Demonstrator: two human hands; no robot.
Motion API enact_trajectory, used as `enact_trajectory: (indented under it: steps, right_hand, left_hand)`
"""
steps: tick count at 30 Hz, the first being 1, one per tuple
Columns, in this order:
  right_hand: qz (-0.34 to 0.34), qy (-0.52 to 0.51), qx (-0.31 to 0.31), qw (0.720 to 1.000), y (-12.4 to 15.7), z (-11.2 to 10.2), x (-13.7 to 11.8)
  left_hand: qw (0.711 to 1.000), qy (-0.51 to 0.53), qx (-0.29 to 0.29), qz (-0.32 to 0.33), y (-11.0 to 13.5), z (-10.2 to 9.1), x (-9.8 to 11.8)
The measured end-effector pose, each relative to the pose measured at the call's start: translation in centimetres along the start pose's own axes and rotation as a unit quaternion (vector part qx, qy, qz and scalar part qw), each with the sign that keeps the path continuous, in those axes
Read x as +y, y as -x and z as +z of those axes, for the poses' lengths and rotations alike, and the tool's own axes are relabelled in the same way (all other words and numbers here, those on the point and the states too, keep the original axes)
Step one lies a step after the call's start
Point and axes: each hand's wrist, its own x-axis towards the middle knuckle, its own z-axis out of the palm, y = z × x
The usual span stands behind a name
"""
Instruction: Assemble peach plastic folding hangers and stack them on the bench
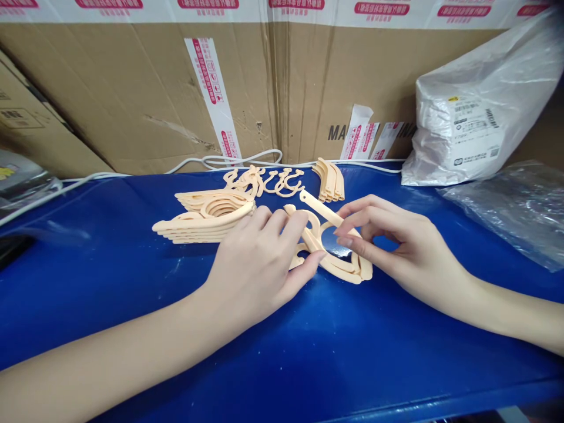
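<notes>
My left hand (258, 261) is closed over a cream plastic hanger piece (341, 271) lying on the blue table, its thumb against the near side; part of the piece is hidden under the fingers. Between the thumb and fingers of my right hand (396, 238) is a slim cream strip (318, 205) with a small hole at its far end. The strip slants over the right part of the hanger piece; whether the two are joined I cannot tell. Left of my left hand sits a stack of cream hanger arms (198, 226).
Behind the hands lie loose cream hooks (282, 183) and a bundle of curved strips (330, 181). A white cable (247, 158) runs along the cardboard boxes (145, 100) at the back. On the right are a white plastic bag (476, 117) and clear plastic wrap (515, 205).
</notes>
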Motion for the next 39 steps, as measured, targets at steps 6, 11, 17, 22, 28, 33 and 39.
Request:
enact_trajectory:
  steps: [6, 11, 17, 22, 28, 33, 39]
  right_hand:
    - [0.143, -0.242, -0.069, 0.957, 0.0, 1.0, -0.5]
    - [0.167, -0.275, -0.100, 0.942, 0.1, 1.1, -0.7]
    - [0.177, -0.319, -0.102, 0.925, -0.1, 1.3, -0.3]
    - [0.178, -0.356, -0.104, 0.911, -0.1, 1.5, -0.6]
    - [0.114, -0.391, -0.068, 0.911, 0.0, 1.3, -0.6]
    - [0.059, -0.216, -0.071, 0.972, -0.2, 1.5, 0.4]
    - [-0.047, 0.040, -0.097, 0.993, -0.8, 2.1, 1.2]
  left_hand:
    - [0.994, 0.060, -0.008, -0.092, -0.4, -0.4, 0.2]
    - [0.989, 0.095, -0.044, -0.106, -0.2, -0.3, 0.1]
    - [0.992, 0.085, -0.029, -0.090, -0.1, -0.3, 0.2]
    - [0.994, 0.047, -0.036, -0.091, -0.3, -1.0, 0.0]
    - [0.997, 0.012, -0.038, -0.060, -0.3, -1.2, -0.5]
    - [0.999, -0.041, -0.002, -0.023, -0.5, -1.1, -1.1]
    - [0.998, -0.060, -0.002, 0.021, -1.0, -0.9, -1.2]
